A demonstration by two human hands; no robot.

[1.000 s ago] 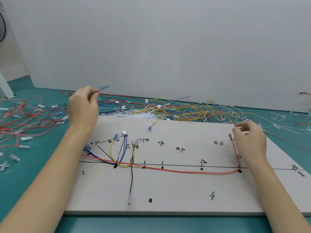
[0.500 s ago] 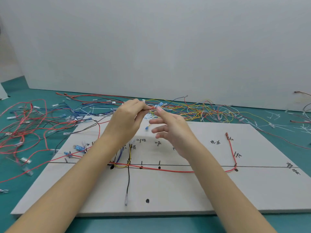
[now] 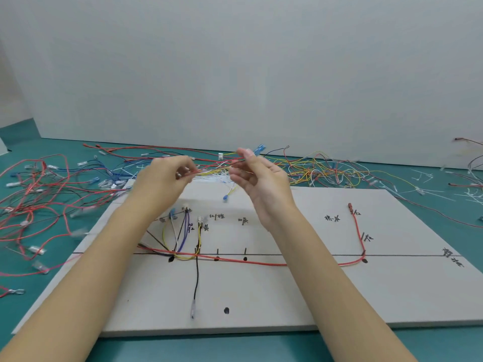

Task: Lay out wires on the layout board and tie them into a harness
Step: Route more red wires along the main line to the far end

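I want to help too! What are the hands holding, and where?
One thin red wire stretched between both hands: the left hand pinches it farther along, the right hand pinches it near the blue plug.

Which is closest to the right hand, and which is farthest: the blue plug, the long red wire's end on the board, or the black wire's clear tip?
From the right hand:
1. Blue plug, at its fingertips.
2. Red wire's end, to its right on the board.
3. Black wire's clear tip, near the front edge.

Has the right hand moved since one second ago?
Yes. The right hand went left, away from the red wire's end, toward the left hand.
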